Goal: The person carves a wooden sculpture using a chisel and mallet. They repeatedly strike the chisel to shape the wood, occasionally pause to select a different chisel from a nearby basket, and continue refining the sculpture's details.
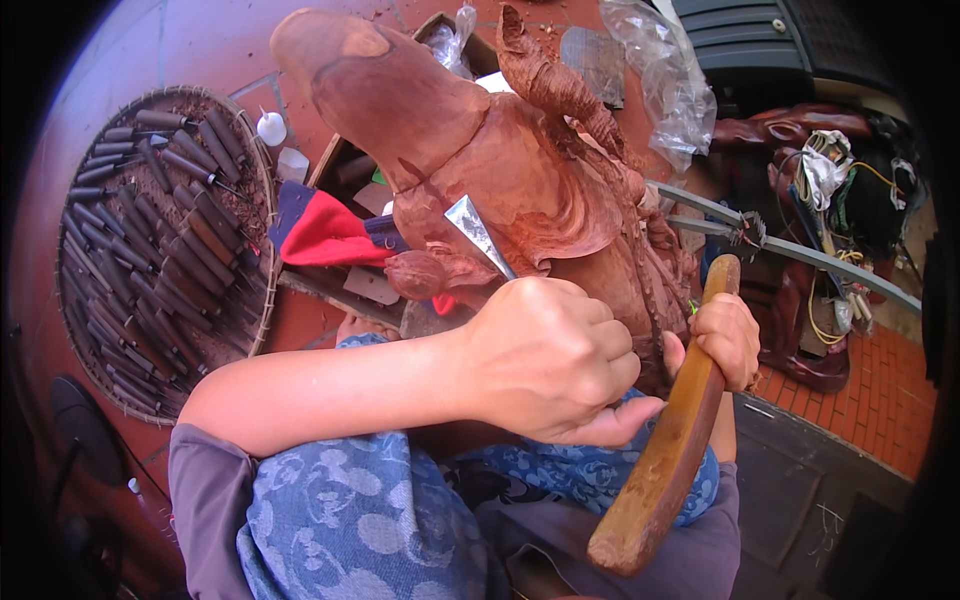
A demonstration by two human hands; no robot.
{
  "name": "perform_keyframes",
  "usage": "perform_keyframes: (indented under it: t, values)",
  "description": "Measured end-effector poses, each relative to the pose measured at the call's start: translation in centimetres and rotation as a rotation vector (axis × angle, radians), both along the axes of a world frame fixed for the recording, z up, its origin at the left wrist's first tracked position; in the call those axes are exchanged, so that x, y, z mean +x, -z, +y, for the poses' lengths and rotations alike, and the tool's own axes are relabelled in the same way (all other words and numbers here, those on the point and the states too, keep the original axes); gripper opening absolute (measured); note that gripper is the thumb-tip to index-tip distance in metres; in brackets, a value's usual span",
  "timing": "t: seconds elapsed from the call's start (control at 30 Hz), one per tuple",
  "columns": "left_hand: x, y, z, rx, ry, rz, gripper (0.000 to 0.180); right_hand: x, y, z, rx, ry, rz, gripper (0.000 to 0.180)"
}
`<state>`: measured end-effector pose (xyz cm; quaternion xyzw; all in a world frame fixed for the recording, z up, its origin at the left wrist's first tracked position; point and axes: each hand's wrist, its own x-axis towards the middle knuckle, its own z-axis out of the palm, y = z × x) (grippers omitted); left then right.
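Up close in the head view, the left hand (545, 360) is a closed fist around a chisel (478, 236), blade on the reddish wood carving (500, 170). Beside it, the right hand (728, 338) grips a wooden mallet (670, 440).

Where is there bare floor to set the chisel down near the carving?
Bare red floor lies above the round woven tray, left of the wooden carving; another strip runs below the tray's rim. The tray is packed with chisels. The box beside the carving is cluttered. The left hand and right hand are both occupied.
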<state>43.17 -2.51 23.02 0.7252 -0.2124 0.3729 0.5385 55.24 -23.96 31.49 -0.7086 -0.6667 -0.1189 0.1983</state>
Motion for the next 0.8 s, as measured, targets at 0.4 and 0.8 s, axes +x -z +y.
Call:
perform_keyframes:
  t: [0.4,0.8]
  values:
    - [0.1,-0.1,0.6,-0.034,0.010,0.016,0.037,0.5,0.3,-0.3,-0.059,0.054,-0.081,0.035]
    - [0.1,-0.3,1.3,-0.086,0.051,-0.005,0.036,0.7,0.7,-0.8,0.082,-0.016,-0.016,0.034]
